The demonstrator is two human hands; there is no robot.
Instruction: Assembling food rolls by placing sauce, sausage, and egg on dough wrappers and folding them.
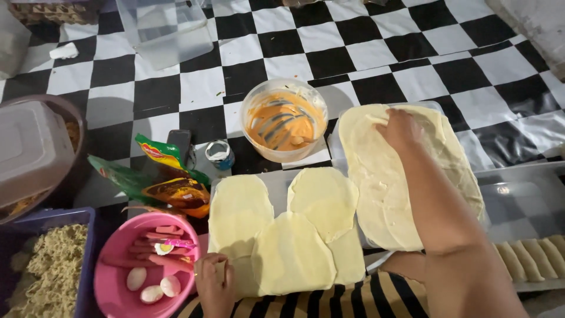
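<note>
From the head camera, the right hand (pixel 400 131) lay flat, fingers spread and gripping nothing, on the far end of a stack of large pale yellow, thin, floppy wrapper sheets (pixel 385 182), which rested in a shallow clear plastic tray (pixel 436 106). The left hand (pixel 213 282) was curled at the near corner of four pale rounded wrapper sheets (pixel 288 229) laid overlapping on a flat board; its fingers seemed to pinch the edge, though the grip itself could not be made out.

Several things looked risky. The sheets were thin and clinging, so lifting the top one with a flat palm could have dragged a second sheet along or torn it. The laid-out sheets overlapped, and a pull at the corner could have shifted the neighbours. The clear round tub of orange sauce (pixel 284 119) stood just beside the tray, close to the reaching forearm, and a careless sweep could have tipped it onto the checked black-and-white floor covering (pixel 376 53). The pink plastic bowl holding sausage pieces and eggs (pixel 147 265) sat right by the left wrist and could have been nudged.
</note>
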